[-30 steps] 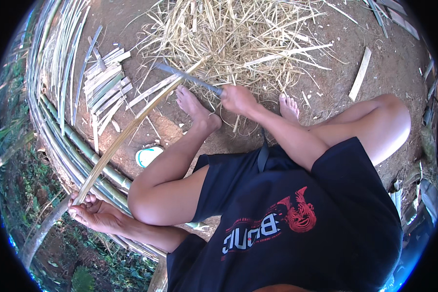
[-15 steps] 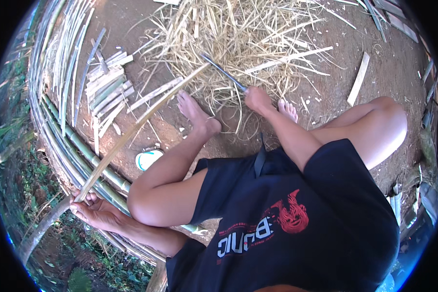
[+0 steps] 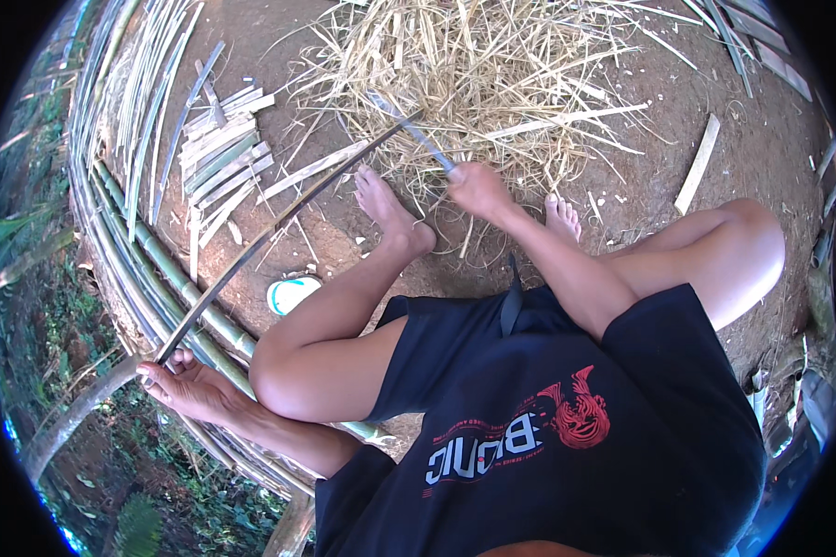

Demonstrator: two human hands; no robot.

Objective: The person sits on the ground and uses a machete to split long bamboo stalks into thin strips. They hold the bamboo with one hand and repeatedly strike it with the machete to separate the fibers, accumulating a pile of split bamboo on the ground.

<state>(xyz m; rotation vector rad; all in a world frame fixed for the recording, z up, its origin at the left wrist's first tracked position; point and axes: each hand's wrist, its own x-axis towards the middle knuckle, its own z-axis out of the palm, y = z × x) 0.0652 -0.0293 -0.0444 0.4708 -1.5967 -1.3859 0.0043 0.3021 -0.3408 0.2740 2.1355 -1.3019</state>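
Note:
My left hand [image 3: 188, 382] pinches the lower end of a long, narrow bamboo strip [image 3: 283, 215] at the left. The strip slants up and away to the right, its dark side showing along most of its length. My right hand [image 3: 480, 191] is wrapped round the handle of a knife [image 3: 425, 142], in front of my belly and beyond my lap. The blade, slightly blurred, points up and left and crosses the strip near its far tip. I cannot tell whether the edge touches the strip. The knife's handle is mostly hidden in my fist.
A heap of pale shavings [image 3: 474, 70] lies beyond my feet. Short split bamboo pieces [image 3: 223, 160] are stacked at the left, near long bamboo poles [image 3: 181, 278]. A white rounded object [image 3: 293, 293] sits by my left knee. One flat slat [image 3: 697, 167] lies at the right.
The strip has turned from its pale side to its dark side. My right hand and the knife have shifted slightly left relative to my body. My left hand keeps its hold.

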